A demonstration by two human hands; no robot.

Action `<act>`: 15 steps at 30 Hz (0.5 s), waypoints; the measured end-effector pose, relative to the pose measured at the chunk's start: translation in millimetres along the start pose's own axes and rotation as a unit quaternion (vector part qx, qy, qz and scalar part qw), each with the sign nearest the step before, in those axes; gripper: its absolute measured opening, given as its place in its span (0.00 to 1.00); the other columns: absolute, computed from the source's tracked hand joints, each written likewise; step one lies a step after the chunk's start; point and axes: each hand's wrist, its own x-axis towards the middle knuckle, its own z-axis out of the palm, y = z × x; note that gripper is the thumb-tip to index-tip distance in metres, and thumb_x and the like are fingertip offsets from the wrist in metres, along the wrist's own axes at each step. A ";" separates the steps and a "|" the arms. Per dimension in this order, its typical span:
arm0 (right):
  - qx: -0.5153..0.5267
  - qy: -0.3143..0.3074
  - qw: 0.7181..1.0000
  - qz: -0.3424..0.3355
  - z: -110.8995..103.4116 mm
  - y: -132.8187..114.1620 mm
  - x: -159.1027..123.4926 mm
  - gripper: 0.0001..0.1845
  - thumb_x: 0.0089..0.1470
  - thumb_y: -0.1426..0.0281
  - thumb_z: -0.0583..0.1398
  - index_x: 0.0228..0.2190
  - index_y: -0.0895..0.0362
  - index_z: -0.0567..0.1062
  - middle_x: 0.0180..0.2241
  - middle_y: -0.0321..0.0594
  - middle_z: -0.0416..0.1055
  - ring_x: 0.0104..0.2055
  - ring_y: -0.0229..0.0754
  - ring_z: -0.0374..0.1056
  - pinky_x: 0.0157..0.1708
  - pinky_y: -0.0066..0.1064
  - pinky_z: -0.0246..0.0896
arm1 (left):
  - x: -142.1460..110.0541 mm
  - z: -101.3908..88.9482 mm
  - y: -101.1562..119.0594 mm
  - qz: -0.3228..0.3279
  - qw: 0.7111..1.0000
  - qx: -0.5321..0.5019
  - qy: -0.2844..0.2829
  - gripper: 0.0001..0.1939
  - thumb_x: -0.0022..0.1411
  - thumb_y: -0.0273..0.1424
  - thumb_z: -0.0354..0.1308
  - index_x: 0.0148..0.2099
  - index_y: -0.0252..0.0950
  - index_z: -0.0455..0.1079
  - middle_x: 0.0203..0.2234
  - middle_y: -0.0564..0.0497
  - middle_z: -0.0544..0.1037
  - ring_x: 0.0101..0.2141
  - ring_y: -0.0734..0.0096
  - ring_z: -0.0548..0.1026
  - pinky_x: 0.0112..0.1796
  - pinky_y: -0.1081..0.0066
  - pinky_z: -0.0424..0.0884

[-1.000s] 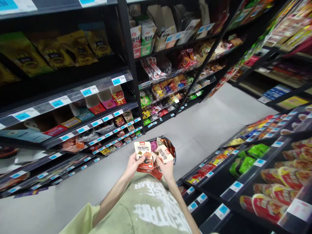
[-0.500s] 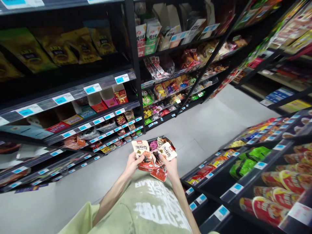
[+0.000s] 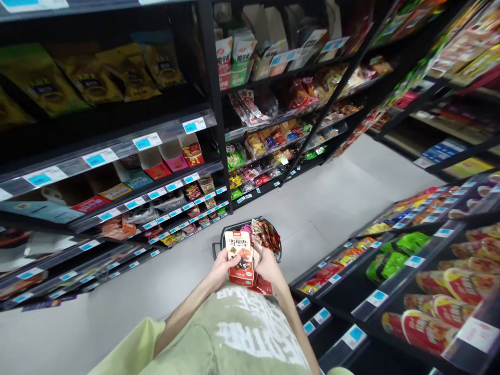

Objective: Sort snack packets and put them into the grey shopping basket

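My left hand (image 3: pixel 221 270) is closed on a white and red snack packet (image 3: pixel 240 255), thumb across its front. Close beside it, my right hand (image 3: pixel 269 268) is closed on more red snack packets (image 3: pixel 262 286), which lie partly behind the first one. Most of what the right hand grips is covered by its own fingers and the front packet. Below both hands, a dark basket (image 3: pixel 217 251) stands on the floor. Reddish-brown packets (image 3: pixel 269 237) and a purple one (image 3: pixel 247 228) show inside it.
Black shelving (image 3: pixel 219 120) with boxed and bagged snacks runs along the left and far side. At right, a shelf holds red noodle cups (image 3: pixel 429 330) and green packs (image 3: pixel 398 258). Grey tiled floor (image 3: pixel 308 213) lies between them.
Both hands have come together. The right hand's packets have slid behind the left hand's packet, so more of the basket shows.
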 end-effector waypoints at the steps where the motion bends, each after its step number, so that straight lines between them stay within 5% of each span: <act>1: -0.017 -0.007 1.000 0.001 1.0 1.3 0.0 0.13 0.43 0.71 0.64 0.35 0.58 0.80 0.29 0.38 0.80 0.37 0.47 0.73 0.39 0.32 0.69 | 0.3 0.1 -2.7 0.004 1.000 -0.002 0.004 0.24 0.47 0.36 0.74 0.45 0.32 0.75 0.41 0.41 0.82 0.39 0.57 0.80 0.43 0.63 0.74; 10: 0.038 -0.049 0.997 0.054 -4.0 26.1 1.0 0.11 0.37 0.75 0.68 0.29 0.60 0.78 0.27 0.34 0.78 0.31 0.41 0.72 0.35 0.29 0.67 | 3.8 -2.2 -1.6 0.043 0.995 -0.082 0.047 0.21 0.47 0.35 0.74 0.42 0.31 0.76 0.38 0.43 0.83 0.36 0.63 0.80 0.41 0.67 0.76; 15: 0.268 0.080 0.947 0.157 -12.2 43.9 -2.7 0.19 0.45 0.63 0.71 0.38 0.59 0.79 0.33 0.41 0.81 0.31 0.42 0.75 0.35 0.32 0.71 | 9.7 -21.2 9.8 0.038 0.981 -0.172 0.078 0.19 0.46 0.33 0.75 0.40 0.33 0.77 0.35 0.47 0.83 0.32 0.67 0.80 0.36 0.71 0.78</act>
